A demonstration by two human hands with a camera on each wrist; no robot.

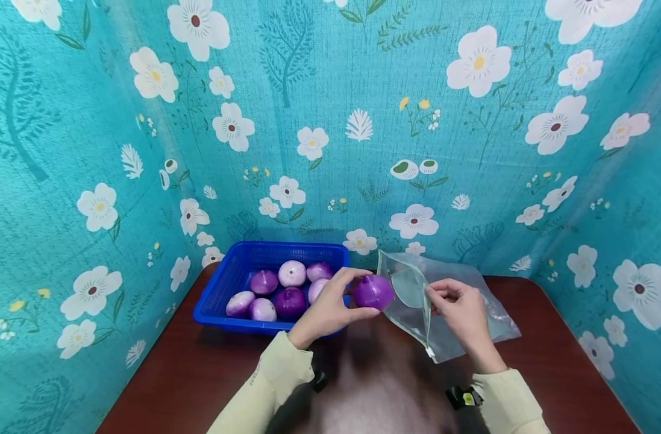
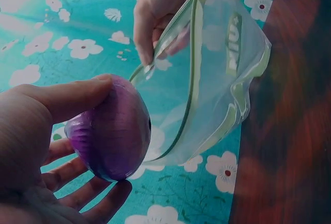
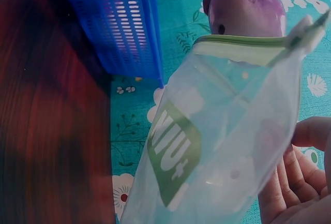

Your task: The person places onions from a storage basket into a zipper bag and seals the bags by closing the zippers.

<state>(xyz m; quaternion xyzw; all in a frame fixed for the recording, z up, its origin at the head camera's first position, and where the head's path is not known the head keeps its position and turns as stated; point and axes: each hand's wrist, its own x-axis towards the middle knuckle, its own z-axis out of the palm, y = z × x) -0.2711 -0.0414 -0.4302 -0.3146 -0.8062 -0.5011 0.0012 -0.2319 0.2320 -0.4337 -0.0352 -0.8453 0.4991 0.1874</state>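
Head view, and the left hand is clasped on one purple onion, right at the mouth of the one clear zip bag; the right hand pinches the bag's edge, and the mouth gapes. No onion shows inside, so the bagging looks barely begun; seven more onions are visible in the one blue plastic basket, seemingly what's left, though the left hand may hide others!

Head view high, forward-down; wrist views close, sharing onion, bag
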